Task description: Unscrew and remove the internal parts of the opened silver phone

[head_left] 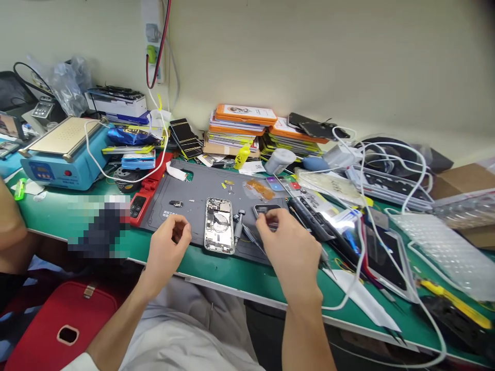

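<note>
An opened phone (218, 226) lies face down on a dark grey work mat (193, 180), its inner parts showing. To its left, my left hand (169, 247) hovers near the mat's front edge, fingers curled and thumb bent toward the forefinger; I see nothing between them. My right hand (290, 250) is over a small dark tray (266, 208), thumb and forefinger pinched; whatever they may hold is too small to make out. Between the phone and that hand lie a grey screwdriver (238, 226) and another slim tool (251, 237). A small black part (176, 204) rests left of the phone.
A blue heating machine (65, 159) stands at left, near another person's arm (11, 221). Stacked orange boxes (243, 113), a yellow bottle (242, 155) and a white tub (279, 161) line the back. White cables (361, 170), bubble wrap (444, 247) and tweezers (394, 334) crowd the right.
</note>
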Motion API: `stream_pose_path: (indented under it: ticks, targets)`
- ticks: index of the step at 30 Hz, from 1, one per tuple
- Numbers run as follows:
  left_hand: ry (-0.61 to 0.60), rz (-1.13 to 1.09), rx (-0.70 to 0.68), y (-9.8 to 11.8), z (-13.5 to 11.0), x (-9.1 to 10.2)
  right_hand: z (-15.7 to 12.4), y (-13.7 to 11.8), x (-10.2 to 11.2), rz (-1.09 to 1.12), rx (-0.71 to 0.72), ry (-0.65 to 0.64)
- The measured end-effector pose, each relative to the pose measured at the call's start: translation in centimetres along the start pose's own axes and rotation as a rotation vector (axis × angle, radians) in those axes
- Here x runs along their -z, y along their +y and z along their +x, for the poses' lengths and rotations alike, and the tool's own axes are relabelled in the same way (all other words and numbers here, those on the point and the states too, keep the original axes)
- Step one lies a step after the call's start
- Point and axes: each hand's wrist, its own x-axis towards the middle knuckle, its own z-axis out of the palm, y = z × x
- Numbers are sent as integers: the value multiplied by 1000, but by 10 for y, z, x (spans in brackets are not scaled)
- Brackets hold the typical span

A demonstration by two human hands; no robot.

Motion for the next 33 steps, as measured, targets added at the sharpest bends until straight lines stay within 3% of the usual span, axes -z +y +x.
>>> stream_pose_path:
  ticks: [3, 7, 11, 17, 20, 26, 30, 33]
  targets:
    - [97, 228, -113, -9, 6, 5, -8, -1, 4, 325, -47, 202]
    - [10, 510, -203, -18, 25, 11, -26, -2, 0, 686, 23, 261]
    - [-61, 729, -222, -11, 43, 6, -40, 0, -14, 634, 139, 304]
    - [-102, 910, -326, -2, 53, 0, -49, 3, -25, 573, 195, 249]
    - [-78, 907, -354, -4, 55, -1, -49, 3, -23, 581, 176, 228]
    - [-5, 635, -269, -6, 47, -1, -52, 3, -22, 624, 162, 209]
    - [-6, 520, -203, -3, 38, 0, -48, 2, -19, 675, 111, 324]
    - [-22, 461, -160, -2, 35, 0, -34, 1, -10, 536, 21, 338]
